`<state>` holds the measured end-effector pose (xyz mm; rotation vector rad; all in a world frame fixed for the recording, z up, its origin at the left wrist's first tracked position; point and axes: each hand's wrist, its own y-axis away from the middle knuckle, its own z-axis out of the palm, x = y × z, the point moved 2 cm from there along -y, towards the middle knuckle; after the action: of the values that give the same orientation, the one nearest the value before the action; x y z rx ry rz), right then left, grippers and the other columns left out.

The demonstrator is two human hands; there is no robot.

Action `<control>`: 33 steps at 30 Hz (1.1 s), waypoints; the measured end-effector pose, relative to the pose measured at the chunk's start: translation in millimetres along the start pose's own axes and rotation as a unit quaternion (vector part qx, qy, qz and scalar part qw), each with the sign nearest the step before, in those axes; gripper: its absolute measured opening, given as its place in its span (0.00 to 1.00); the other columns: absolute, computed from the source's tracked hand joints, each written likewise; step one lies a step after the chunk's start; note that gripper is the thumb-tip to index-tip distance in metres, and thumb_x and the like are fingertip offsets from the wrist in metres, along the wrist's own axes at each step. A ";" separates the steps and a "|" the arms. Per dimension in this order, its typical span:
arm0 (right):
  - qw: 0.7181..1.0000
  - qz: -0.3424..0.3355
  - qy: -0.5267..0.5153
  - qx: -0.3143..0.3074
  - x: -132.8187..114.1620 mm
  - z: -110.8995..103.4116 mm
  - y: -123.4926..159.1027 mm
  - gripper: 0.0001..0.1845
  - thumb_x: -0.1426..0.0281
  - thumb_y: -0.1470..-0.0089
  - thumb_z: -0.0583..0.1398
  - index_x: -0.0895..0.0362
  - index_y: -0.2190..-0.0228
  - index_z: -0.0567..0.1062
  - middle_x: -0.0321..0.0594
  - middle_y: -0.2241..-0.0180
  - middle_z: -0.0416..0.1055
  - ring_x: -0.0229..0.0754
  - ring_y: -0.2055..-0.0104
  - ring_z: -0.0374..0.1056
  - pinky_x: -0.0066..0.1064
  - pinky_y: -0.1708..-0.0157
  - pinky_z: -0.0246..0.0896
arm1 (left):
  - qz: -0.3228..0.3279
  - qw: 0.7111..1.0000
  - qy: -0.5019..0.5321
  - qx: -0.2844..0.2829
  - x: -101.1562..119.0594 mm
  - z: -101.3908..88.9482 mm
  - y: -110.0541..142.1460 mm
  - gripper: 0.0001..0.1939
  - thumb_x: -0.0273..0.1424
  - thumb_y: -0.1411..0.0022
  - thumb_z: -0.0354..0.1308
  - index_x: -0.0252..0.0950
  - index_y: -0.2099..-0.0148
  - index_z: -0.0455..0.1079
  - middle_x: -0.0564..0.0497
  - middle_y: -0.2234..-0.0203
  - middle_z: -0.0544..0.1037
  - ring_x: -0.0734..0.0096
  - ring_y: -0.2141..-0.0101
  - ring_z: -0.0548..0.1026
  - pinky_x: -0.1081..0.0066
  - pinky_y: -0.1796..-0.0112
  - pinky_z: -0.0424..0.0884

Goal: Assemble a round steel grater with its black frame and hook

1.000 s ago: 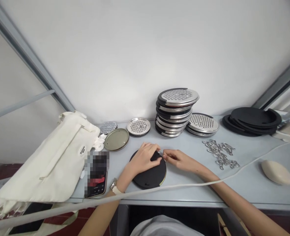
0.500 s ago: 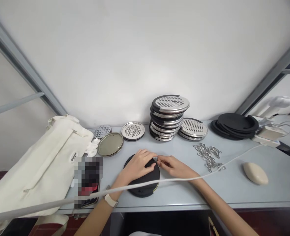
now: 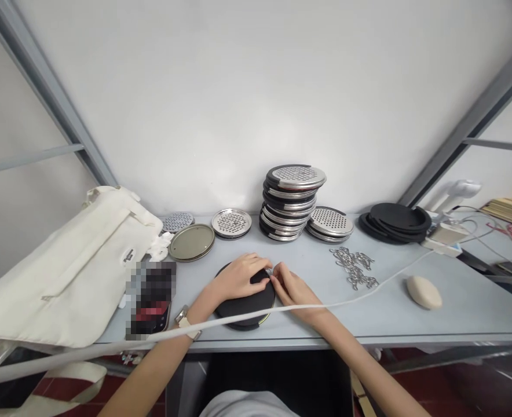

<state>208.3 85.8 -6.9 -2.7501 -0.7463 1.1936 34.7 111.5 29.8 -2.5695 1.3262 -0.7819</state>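
Observation:
Flat on the desk in front of me lies a round black disc (image 3: pixel 244 304) with a thin shiny rim showing at its lower right. My left hand (image 3: pixel 242 278) rests over its upper part, thumb and fingers closed on it near the right edge. Right beside those fingertips, my right hand (image 3: pixel 294 291) pinches at the disc's upper right edge. A small metallic glint shows between the two hands, but the fingers hide what it is. A white cable (image 3: pixel 325 305) crosses in front of the disc and the right forearm.
Behind stands a tall stack of perforated metal discs (image 3: pixel 288 202) with black rims; a shorter stack (image 3: pixel 331 223) sits beside it. Farther right are black discs (image 3: pixel 397 219), wire clips (image 3: pixel 354 266) and a beige rounded object (image 3: pixel 424 292). Left: a gold-toned lid (image 3: pixel 192 242), phone (image 3: pixel 152 301), white bag (image 3: pixel 69 278).
The view has shifted, so the desk and its things appear slightly higher and farther left. Both hands stay at the disc's upper right edge, with small finger movements.

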 end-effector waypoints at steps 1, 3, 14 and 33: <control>1.000 -0.007 0.009 -0.001 -0.7 0.3 0.5 0.05 0.68 0.36 0.46 0.53 0.66 0.56 0.36 0.72 0.65 0.41 0.72 0.63 0.32 0.70 0.57 | 0.001 1.000 -0.001 0.000 0.2 0.0 0.4 0.09 0.28 0.37 0.56 0.38 0.54 0.66 0.49 0.61 0.73 0.64 0.58 0.71 0.66 0.55 0.66; 0.999 -0.023 0.028 -0.005 -1.8 0.2 1.1 0.06 0.69 0.35 0.45 0.53 0.67 0.56 0.36 0.72 0.64 0.42 0.71 0.63 0.32 0.69 0.56 | 0.005 1.000 -0.003 0.000 0.4 0.1 0.9 0.08 0.28 0.37 0.56 0.38 0.54 0.66 0.50 0.62 0.74 0.64 0.58 0.71 0.66 0.55 0.66; 0.998 -0.022 0.063 -0.019 0.4 0.2 0.4 0.07 0.71 0.38 0.47 0.53 0.70 0.56 0.36 0.72 0.65 0.42 0.71 0.62 0.32 0.69 0.57 | 0.020 1.000 -0.012 -0.002 0.3 -0.5 1.3 0.12 0.28 0.37 0.56 0.39 0.51 0.65 0.50 0.59 0.75 0.65 0.56 0.71 0.67 0.53 0.64; 0.996 -0.034 0.081 -0.020 3.7 3.6 -2.9 0.10 0.70 0.35 0.42 0.53 0.69 0.57 0.39 0.73 0.65 0.43 0.72 0.62 0.34 0.70 0.58 | 0.039 0.998 -0.048 0.003 -0.1 1.7 0.0 0.06 0.28 0.36 0.55 0.37 0.56 0.66 0.49 0.61 0.73 0.64 0.58 0.70 0.65 0.54 0.65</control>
<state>206.7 89.5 -11.2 -2.7868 -0.8469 0.9403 35.5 111.4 28.3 -2.4999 1.3816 -0.6406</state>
